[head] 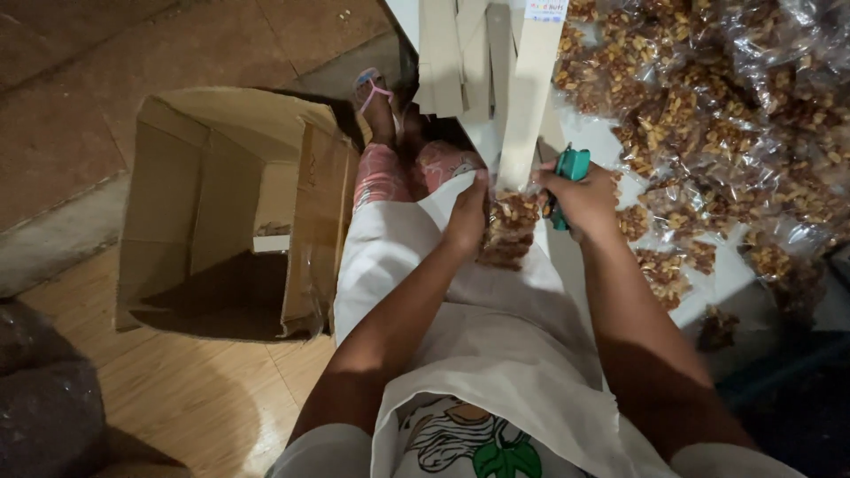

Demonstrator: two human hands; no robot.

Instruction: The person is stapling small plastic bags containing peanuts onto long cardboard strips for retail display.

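Stapler (569,173) clenched in my right hand (584,199), left hand (467,212) pinching the nut packet (511,228); a skewed cardboard header (528,97) could get stapled crooked.

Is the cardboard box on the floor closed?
No, the cardboard box lies open on the floor, its flaps spread and its inside showing.

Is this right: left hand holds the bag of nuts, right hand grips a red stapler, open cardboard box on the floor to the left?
Not quite. The stapler in the right hand is teal green, not red, as the head view shows. The rest holds: the left hand holds the bag of nuts, and the open cardboard box sits on the floor to the left.
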